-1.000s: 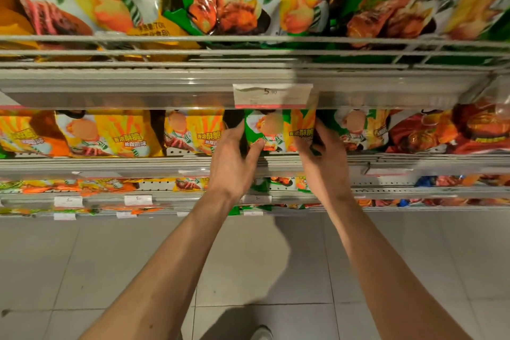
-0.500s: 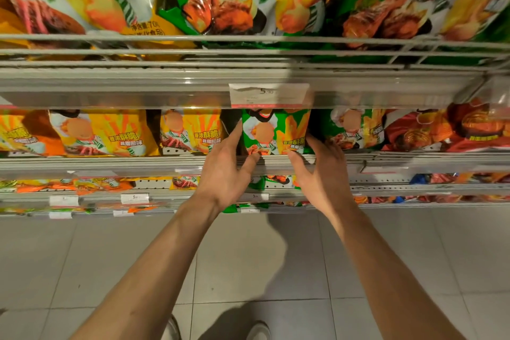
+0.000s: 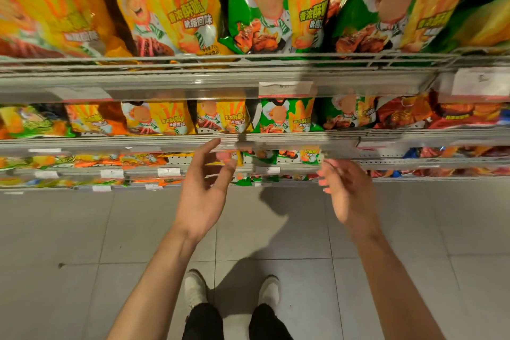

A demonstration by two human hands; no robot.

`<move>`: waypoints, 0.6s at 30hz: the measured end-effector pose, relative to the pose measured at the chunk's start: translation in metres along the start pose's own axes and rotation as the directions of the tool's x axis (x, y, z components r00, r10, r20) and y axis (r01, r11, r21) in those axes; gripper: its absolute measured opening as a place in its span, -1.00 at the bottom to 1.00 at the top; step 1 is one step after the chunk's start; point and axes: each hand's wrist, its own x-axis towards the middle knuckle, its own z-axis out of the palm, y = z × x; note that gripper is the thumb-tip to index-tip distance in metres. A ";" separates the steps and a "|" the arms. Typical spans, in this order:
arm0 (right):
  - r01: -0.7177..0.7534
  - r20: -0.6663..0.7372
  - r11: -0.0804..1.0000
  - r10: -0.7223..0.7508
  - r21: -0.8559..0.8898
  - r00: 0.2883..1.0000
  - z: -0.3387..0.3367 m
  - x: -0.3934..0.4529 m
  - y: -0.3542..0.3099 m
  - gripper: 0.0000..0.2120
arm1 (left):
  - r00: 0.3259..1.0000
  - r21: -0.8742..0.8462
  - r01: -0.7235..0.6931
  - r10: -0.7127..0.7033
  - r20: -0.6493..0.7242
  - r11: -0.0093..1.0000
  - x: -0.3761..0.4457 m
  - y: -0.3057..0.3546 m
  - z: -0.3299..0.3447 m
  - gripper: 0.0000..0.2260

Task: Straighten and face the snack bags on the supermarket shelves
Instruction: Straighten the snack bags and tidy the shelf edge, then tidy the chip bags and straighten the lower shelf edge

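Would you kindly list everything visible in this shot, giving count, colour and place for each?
Large yellow bags: at least two, yellow-orange, top shelf, left half.
Large green bags: at least two, green, top shelf, right half.
Small yellow bags: about three, yellow-orange, second shelf, left of centre.
Small green bags: two, green, second shelf, centre.
Red bags: several, red-orange, second shelf, far right.
Lower bags: count unclear, mixed colours, two lowest shelves.
Price tags: several, white, along shelf edges.
Shelves: four, grey metal, stacked.
Floor: pale grey tiles, below.
Shoes: two, white, bottom centre.
Left hand: one, open, holding nothing, before the third shelf.
Right hand: one, open, holding nothing, before the third shelf.
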 end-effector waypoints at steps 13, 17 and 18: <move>0.009 0.083 0.994 -0.019 0.109 0.996 0.046 -0.121 -0.100 -0.95 | 0.988 -0.109 -0.009 -0.008 -0.155 0.994 -0.107 0.054 -0.168 -0.77; 0.035 0.076 0.996 -0.042 0.082 0.996 0.091 -0.168 -0.131 -0.94 | 0.988 -0.138 -0.036 0.014 -0.157 0.990 -0.120 0.053 -0.230 -0.85; 0.037 0.066 0.995 -0.043 0.091 0.997 0.104 -0.180 -0.137 -0.94 | 0.988 -0.145 -0.045 0.023 -0.153 0.988 -0.122 0.052 -0.248 -0.86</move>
